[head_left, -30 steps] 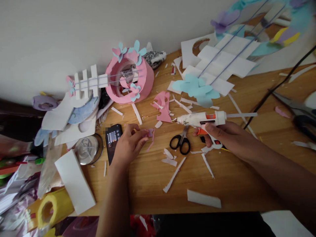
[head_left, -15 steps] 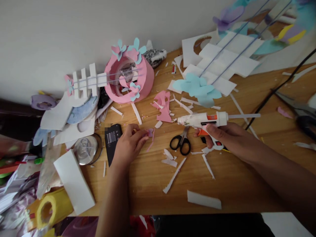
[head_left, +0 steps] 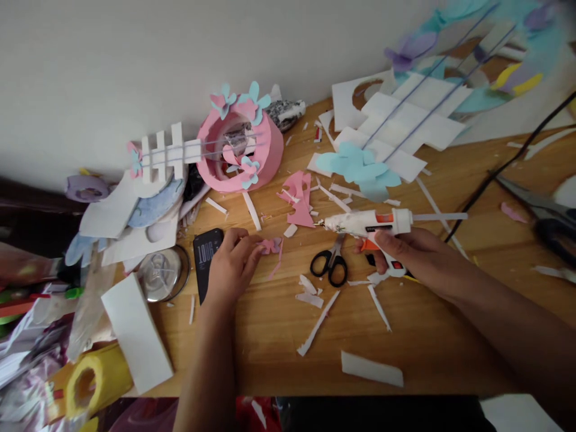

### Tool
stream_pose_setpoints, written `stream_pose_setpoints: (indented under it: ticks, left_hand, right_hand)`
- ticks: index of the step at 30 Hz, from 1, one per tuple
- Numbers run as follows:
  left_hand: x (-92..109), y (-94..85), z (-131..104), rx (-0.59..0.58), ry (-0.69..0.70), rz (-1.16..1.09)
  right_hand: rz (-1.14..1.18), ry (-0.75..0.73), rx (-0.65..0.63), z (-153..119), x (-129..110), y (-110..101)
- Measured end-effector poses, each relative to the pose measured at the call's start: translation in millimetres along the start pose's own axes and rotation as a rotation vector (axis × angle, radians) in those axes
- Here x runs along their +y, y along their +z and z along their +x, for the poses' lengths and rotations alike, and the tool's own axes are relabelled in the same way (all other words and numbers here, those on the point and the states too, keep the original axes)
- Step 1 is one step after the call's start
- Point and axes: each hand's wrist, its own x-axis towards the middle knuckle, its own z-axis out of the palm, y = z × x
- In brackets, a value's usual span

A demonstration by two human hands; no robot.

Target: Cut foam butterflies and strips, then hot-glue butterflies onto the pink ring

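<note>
My right hand is wrapped round the handle of a white and orange glue gun. A clear glue stick juts from its back, and the nozzle points left. My left hand is closed, its fingertips on the left end of a small pink paper cutout. The fingers partly cover that cutout. Beside it lies a thin pink paper strip. Between the two hands rest black-handled scissors, slightly spread. A larger pink paper scrap is just left of the nozzle.
A pink toy guitar with paper flowers leans at the back. A bigger white and blue stringed one stands at right. A phone, a glass lid, a white board, paper scraps and a black cord lie around.
My left fingers have shifted slightly left, and more of the pink cutout shows beside them. The right hand keeps the glue gun at about the same spot. The view has tilted a little.
</note>
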Motion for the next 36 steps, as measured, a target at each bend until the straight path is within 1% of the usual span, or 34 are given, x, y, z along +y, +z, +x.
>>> stream_pose_setpoints:
  ticks: [4,6,8,11,14,18,21,23,25,26,28,30,31,33,36]
  left_hand:
    - [-2.6,2.1,2.7,0.155,-0.165,0.000]
    - [-4.5,3.3,3.5,0.189,-0.222,-0.014]
    - [-5.7,4.0,3.3,0.187,-0.268,-0.028]
    - [-6.7,5.6,2.2,0.153,-0.316,-0.038]
    - [-8.9,9.2,1.7,0.120,-0.339,-0.050]
    - [-12.2,13.9,0.8,0.124,-0.364,-0.040]
    - [-12.3,14.3,-1.1,0.097,-0.376,-0.015]
    - [-11.4,13.6,-2.1,0.081,-0.380,0.001]
    - [-10.6,13.0,-2.3,0.064,-0.366,0.012]
    - [-10.4,13.1,-2.2,0.054,-0.349,0.016]
    - [-10.6,14.1,-1.9,0.037,-0.302,0.015]
    - [-11.3,16.1,-1.9,0.036,-0.260,0.011]
    - [-11.7,17.1,-2.0,0.040,-0.246,0.011]
    - [-12.2,18.5,-2.4,0.047,-0.230,0.013]
    - [-12.5,18.7,-3.4,0.052,-0.216,0.018]
  right_hand:
    - [0.006,0.018,-0.005,-0.7,2.8,0.7]
    - [-0.007,0.034,0.004,-1.0,4.3,0.8]
    - [-0.026,0.040,0.012,-1.6,4.7,0.9]
    - [-0.058,0.050,0.010,-3.9,1.3,2.5]
    - [-0.117,0.066,0.029,-8.2,-4.4,7.4]
    - [-0.168,0.046,0.063,-14.1,-6.1,14.6]
    - [-0.152,0.036,-0.013,-18.1,-6.5,15.3]
    - [-0.151,0.068,-0.073,-22.6,-12.9,15.0]
    - [-0.178,0.106,-0.090,-29.5,-28.2,17.0]
    - [-0.203,0.108,-0.077,-33.5,-39.6,19.4]
    - [-0.264,0.038,-0.055,-40.1,-68.7,27.1]
    - [-0.376,-0.029,-0.012,-40.7,-101.8,37.9]
    - [-0.436,-0.081,-0.013,-37.2,-117.9,44.0]
    - [-0.537,-0.205,-0.031,-21.6,-145.4,57.1]
    - [-0.654,-0.307,-0.098,19.0,-171.5,77.4]
